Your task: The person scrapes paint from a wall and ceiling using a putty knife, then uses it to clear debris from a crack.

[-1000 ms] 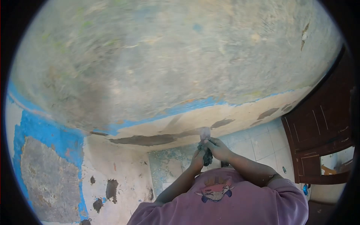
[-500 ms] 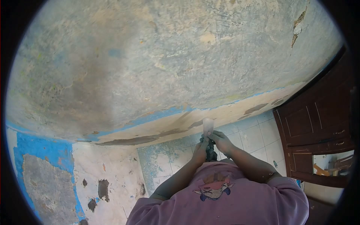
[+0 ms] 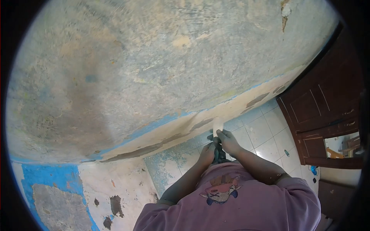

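Note:
Close in front of my chest, my right hand [image 3: 229, 142] is closed round the lower end of a pale flat piece [image 3: 218, 125], which points up towards the wall. Just to its left, my left hand [image 3: 208, 153] is closed on a dark, lumpy bundle [image 3: 218, 149] that hangs between the two hands. The bundle's exact nature is unclear. Beyond the hands stands a rough grey wall [image 3: 154, 69], with blue paint and a cream band along its lower part.
Light floor tiles [image 3: 258, 133] lie below, stained blue near the corner. A dark wooden cabinet [image 3: 320, 107] stands at the right. The side wall [image 3: 127, 184] at the lower left is patchy, with blue paint. A small blue object [image 3: 314, 169] lies beside the cabinet.
The view has shifted and turned, so the wall and cabinet appear displaced. My hands have moved slightly apart, and the pale piece sits a little further right in view.

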Motion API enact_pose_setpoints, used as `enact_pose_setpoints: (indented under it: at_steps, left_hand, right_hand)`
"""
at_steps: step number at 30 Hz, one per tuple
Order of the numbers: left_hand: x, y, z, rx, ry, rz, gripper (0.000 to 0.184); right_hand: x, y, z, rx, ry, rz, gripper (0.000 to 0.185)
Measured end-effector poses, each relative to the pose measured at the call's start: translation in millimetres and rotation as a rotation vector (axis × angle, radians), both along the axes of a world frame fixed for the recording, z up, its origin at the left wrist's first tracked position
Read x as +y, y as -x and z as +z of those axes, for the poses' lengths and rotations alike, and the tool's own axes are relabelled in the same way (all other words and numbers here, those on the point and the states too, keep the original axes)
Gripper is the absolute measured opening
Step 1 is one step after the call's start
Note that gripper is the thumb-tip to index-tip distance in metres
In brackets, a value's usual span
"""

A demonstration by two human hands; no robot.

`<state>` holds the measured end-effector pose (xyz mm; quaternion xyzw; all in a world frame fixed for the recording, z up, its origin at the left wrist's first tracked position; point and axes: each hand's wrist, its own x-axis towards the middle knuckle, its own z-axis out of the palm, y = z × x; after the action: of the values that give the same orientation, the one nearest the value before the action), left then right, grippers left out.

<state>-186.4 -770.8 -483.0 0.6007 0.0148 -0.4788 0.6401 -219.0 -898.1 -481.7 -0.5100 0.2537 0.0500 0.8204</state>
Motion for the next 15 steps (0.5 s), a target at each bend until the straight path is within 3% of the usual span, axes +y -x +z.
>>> enact_pose_setpoints:
  at_steps: [9,15]
  left_hand:
    - [-58,-24,9,-0.215,-0.119,-0.118,0.035]
    - [-97,-27,17,-0.3,-0.181,-0.105,0.042]
  right_hand:
    - [-20,-8,0,-0.267,-0.134,-0.561,0.036]
    - [-43,-17,-8,-0.372,-0.305,-0.732,0.035]
